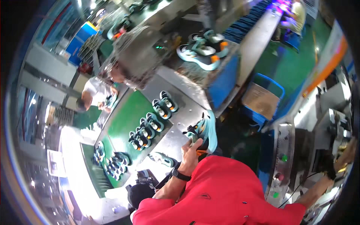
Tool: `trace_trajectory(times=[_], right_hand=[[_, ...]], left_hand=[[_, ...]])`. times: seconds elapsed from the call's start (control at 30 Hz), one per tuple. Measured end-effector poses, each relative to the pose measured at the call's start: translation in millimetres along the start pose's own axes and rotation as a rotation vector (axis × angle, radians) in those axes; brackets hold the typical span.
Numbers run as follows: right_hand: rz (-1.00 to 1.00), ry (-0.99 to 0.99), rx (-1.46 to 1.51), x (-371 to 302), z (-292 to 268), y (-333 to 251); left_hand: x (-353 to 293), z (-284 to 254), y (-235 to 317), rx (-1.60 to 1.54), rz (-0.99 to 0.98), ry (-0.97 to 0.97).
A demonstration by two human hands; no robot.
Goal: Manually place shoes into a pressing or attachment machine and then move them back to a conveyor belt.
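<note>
My left hand [190,153] is closed around the heel end of a teal, black and orange sneaker [208,132], tilted with its pale sole side to the right. A black watch [181,174] is on that wrist. Close to the hand, another sneaker [162,159] lies on its side on the shiny metal tabletop [168,140]. Far to the right, my right hand [345,154] reaches out beside a grey machine [335,123]. Its fingers are blurred at the picture's rim, so their hold cannot be made out.
Several matching sneakers [147,128] stand in pairs on a green conveyor belt [125,116]. More sneakers [204,50] rest on a worn ledge ahead. A blue-framed chair [262,100] stands right of it. Button-studded panel [281,168] is near my right arm. Co-workers [93,92] sit across the belt and far right.
</note>
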State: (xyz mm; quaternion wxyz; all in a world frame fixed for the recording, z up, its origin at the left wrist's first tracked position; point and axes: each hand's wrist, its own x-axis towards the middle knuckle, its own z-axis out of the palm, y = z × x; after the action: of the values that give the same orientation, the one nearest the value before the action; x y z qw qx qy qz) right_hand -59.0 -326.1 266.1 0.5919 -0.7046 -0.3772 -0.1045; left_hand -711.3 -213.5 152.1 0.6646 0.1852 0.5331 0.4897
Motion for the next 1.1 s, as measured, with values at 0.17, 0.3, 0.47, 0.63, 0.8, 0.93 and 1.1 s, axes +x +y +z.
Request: trace_trajectory(times=[0.17,0.3,0.47,0.63,0.8,0.93,1.1], right_hand=[[-0.314,-0.737,0.124,-67.2,286.7,-211.9],[-0.326,-1.020,0.262,-109.6,450.3,-316.1],[-0.423,-1.291,-0.062,-126.9,562.0,-338.3],[-0.375,-1.510,-0.307,-130.6,567.2,-368.0],[-0.483,-1.287,-0.288,-121.2,568.3,-305.5],[-0.428,-1.066,-0.368,-98.4,552.9,-258.3],[-0.344,-0.997,-0.454,-76.9,502.4,-205.0]], left_hand=[[76.4,-99.3,34.7,-0.103,0.205,0.253],[133.3,-166.4,72.2,-0.126,0.265,0.412],[219.1,-257.1,82.8,-0.020,0.417,0.605],[248.4,-277.7,110.0,-0.043,0.224,0.787],[304.3,-318.1,80.8,-0.115,0.239,0.890],[316.3,-328.5,97.1,-0.278,0.174,0.704],[415.6,-395.7,163.4,-0.267,0.265,0.715]])
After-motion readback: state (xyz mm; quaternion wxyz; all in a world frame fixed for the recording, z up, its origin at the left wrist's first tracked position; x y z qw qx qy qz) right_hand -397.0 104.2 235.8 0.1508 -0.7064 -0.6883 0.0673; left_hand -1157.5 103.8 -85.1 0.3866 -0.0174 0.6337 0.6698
